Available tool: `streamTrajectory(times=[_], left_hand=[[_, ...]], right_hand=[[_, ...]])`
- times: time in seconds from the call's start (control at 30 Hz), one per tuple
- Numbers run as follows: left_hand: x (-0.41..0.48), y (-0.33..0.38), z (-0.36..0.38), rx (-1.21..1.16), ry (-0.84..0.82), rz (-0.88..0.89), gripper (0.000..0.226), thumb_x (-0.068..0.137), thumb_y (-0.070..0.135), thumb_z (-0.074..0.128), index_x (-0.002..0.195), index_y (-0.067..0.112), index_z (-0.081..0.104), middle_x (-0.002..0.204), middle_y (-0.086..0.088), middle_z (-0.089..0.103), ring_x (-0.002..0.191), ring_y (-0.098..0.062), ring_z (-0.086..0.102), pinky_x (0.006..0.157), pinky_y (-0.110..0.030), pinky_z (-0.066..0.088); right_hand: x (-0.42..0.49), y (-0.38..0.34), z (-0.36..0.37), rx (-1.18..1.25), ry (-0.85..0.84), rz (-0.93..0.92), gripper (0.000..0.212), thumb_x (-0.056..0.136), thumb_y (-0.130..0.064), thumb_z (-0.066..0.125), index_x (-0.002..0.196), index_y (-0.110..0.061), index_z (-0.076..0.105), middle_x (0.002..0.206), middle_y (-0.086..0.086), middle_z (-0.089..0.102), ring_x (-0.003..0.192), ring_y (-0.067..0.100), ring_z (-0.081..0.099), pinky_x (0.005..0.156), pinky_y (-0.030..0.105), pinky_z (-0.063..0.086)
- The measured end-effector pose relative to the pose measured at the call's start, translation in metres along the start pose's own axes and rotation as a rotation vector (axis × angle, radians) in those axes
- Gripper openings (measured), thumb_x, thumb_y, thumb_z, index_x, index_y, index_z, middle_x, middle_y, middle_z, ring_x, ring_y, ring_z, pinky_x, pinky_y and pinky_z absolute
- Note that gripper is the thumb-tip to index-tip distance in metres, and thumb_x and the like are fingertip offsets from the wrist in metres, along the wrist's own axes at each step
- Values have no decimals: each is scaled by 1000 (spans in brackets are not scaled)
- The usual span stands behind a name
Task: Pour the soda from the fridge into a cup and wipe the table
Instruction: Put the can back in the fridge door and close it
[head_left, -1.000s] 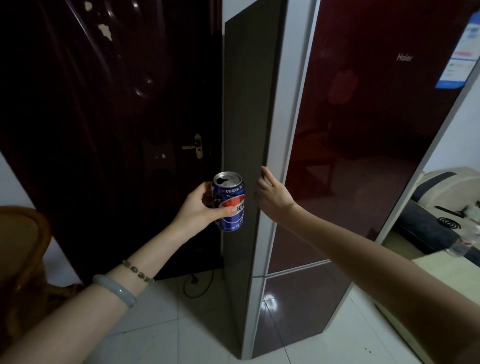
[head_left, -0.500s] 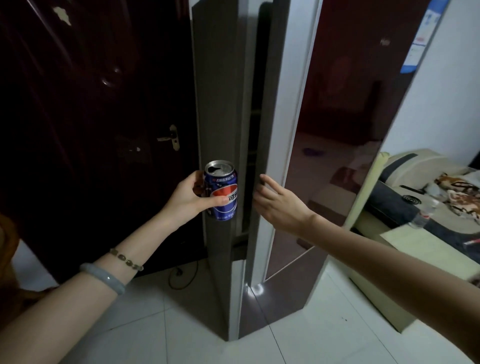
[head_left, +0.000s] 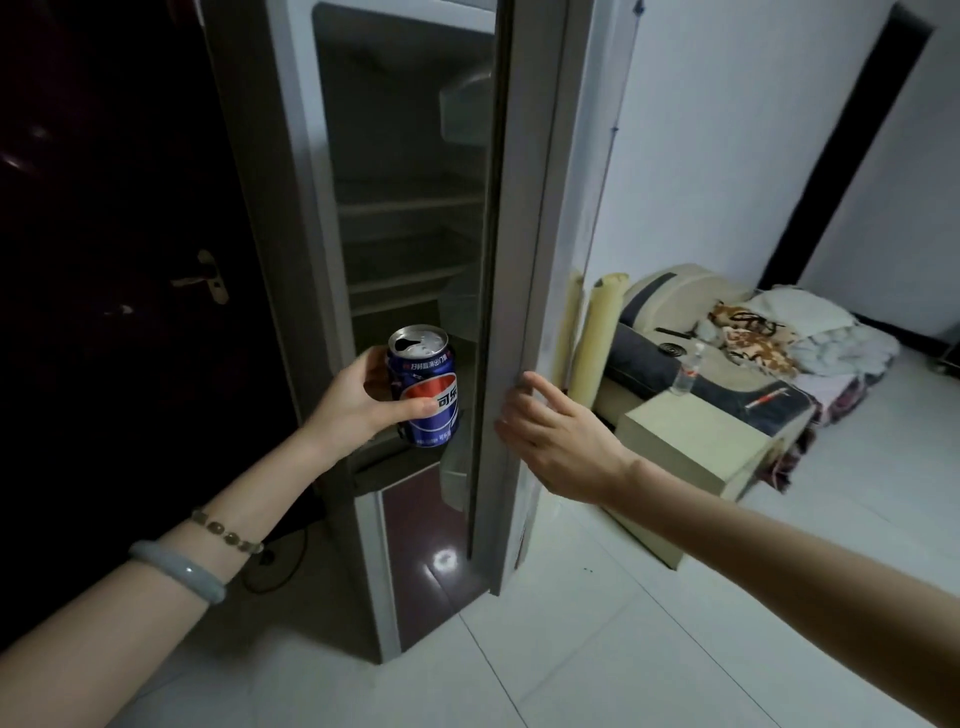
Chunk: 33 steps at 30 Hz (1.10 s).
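My left hand (head_left: 358, 400) grips a blue soda can (head_left: 428, 395) with a red and white logo, upright, its top opened. It hovers in front of the open fridge (head_left: 405, 208), whose dim shelves look bare. The upper fridge door (head_left: 524, 260) stands swung out, seen edge-on. My right hand (head_left: 561, 441) rests on that door's edge at about the can's height, fingers fairly straight against it. A pale low table (head_left: 691, 441) stands to the right behind the door. No cup is in sight.
A dark wooden door (head_left: 130, 260) with a metal handle fills the left side. A sofa (head_left: 675, 306) with blankets and clutter sits at the right, and a clear plastic bottle (head_left: 688, 369) stands by the table's far edge. The floor is white tile.
The fridge door has swung from nearly closed to wide open, exposing the shelves. My right hand followed its edge rightward. The can stays held in my left hand.
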<state>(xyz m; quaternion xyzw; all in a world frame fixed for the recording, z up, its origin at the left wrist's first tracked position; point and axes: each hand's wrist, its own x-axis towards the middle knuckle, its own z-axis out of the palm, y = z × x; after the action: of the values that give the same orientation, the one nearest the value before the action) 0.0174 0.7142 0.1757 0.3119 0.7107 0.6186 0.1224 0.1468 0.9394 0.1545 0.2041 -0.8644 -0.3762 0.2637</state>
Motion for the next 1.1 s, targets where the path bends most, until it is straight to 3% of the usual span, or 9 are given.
streamTrajectory(times=[0.2,0.3,0.4,0.5,0.57,0.67,0.77,0.97,1.1], left_hand=[[-10,15,58,-12,-60,32,69,50,25,90,108,33,54,111,10,65,103,-5,62,90,-27,48],[-11,24,85,-31,-114,61,74,43,38,86,110,29,57,108,10,67,102,-4,63,85,-22,49],[-6,38,112,-32,-169,86,82,42,40,84,117,21,56,113,6,66,103,-5,63,84,-20,49],[0,50,136,-45,-206,102,82,47,32,90,119,17,54,115,4,65,103,-7,63,87,-24,51],[4,56,152,-48,-217,114,77,50,25,91,117,18,55,114,4,65,103,-7,63,87,-24,51],[11,62,176,-52,-222,130,70,56,17,89,117,14,55,113,4,65,102,-8,63,86,-23,49],[23,64,194,-50,-249,146,68,57,16,89,117,14,56,113,2,65,103,-10,63,88,-24,50],[61,72,226,-77,-301,177,63,61,11,85,118,11,56,113,0,66,103,-11,64,92,-32,50],[96,79,246,-93,-339,211,76,48,30,90,115,13,58,111,1,68,101,-11,65,89,-30,51]], right_hand=[[-77,13,-15,77,-111,180,49,79,-22,57,126,-7,57,131,14,54,115,30,53,114,51,22],[-109,20,-19,103,-189,305,57,78,-24,58,130,-1,52,134,17,51,114,31,54,114,49,16],[-137,26,-25,142,-283,421,65,76,-29,64,133,-1,48,139,18,47,124,32,49,114,51,22],[-164,35,-27,200,-375,535,71,76,-29,66,138,-3,41,144,17,40,132,32,40,109,56,28],[-181,41,-28,247,-427,605,73,79,-28,63,142,-4,34,148,15,34,136,32,33,112,53,22],[-201,52,-26,344,-477,704,73,91,-27,48,149,-9,7,156,10,6,144,27,5,118,44,4],[-214,62,-22,454,-520,835,75,94,-28,43,148,-13,-7,156,4,-12,144,20,-11,119,42,1],[-228,89,2,603,-549,1092,79,92,-21,45,148,-12,-11,156,7,-15,144,18,-11,117,39,1],[-244,112,19,602,-564,1189,79,90,-13,44,148,-11,-9,156,8,-14,144,20,-9,118,40,6]])
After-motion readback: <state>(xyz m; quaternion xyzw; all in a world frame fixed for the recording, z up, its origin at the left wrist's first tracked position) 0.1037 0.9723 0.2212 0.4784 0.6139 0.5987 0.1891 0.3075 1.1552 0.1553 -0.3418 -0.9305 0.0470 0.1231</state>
